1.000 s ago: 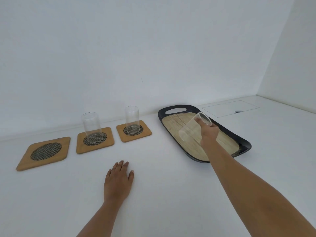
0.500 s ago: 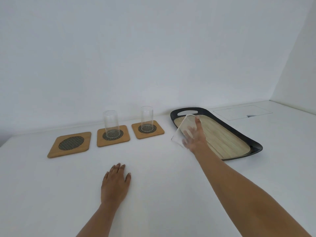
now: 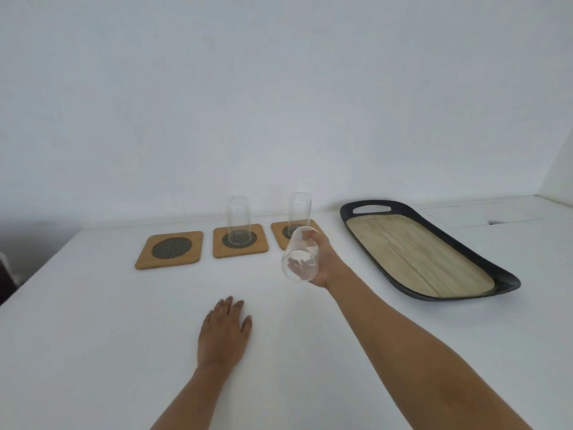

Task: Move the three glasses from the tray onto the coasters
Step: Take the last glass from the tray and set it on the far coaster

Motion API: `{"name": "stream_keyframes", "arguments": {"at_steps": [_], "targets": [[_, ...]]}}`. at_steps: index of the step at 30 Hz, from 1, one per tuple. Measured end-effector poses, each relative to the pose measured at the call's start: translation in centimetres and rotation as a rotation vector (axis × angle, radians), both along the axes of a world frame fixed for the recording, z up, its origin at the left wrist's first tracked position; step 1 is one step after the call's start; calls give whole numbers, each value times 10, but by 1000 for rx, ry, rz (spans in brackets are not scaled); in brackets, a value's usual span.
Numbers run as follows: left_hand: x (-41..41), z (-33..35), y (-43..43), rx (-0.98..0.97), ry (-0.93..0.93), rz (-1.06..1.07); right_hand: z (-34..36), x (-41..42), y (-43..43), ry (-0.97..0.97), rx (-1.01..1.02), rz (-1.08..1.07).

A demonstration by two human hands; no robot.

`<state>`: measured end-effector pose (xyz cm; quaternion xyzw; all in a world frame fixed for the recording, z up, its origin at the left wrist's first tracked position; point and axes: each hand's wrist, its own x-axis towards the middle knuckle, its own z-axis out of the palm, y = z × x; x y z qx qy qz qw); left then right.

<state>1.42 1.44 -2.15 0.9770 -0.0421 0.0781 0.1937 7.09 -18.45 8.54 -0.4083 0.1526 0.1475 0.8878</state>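
1. Head view: my right hand (image 3: 322, 259) is raised above the white surface (image 3: 93, 321), fingers (image 3: 308, 234) wrapped around the third glass (image 3: 300, 259).
2. Third glass is tilted, its base turned toward the camera and its mouth pointing away toward the coasters; it touches nothing but my hand. It sits left of the tray (image 3: 350, 209), well clear of the tray's rim, and overlaps the right coaster (image 3: 279, 235) in the view.
3. Tray: dark rim, pale wood-grain floor, handle cutout at the far end. No glass stands in it.
4. Left of the tray, three wooden coasters with dark mesh centres lie in a row. The right coaster, nearest the tray, carries an upright glass (image 3: 299, 209). The middle coaster (image 3: 240, 242) carries another upright glass (image 3: 238, 220). The left coaster (image 3: 170, 249), farthest from the tray, is bare.
5. My left hand (image 3: 224, 332) lies palm down on the surface, nearer to me than the coasters and well left of the tray, fingers loosely extended and holding nothing.
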Motion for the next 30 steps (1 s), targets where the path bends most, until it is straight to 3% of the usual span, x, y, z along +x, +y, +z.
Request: {"name": "stream_keyframes", "arguments": {"at_steps": [11,18,24,27,30], "targets": [[0,1,51,-3,22,91,-4,15,63,23,88,153],[9,0,103,-2,31,215,2,30,105,56,-128,372],[23,0,134,8,46,278,13,54,139,58,-513,460],[30,1,146,21,57,304,27,65,157,-32,-866,452],[36,1,155,18,65,327,47,77,176,-258,-1266,536]]}}
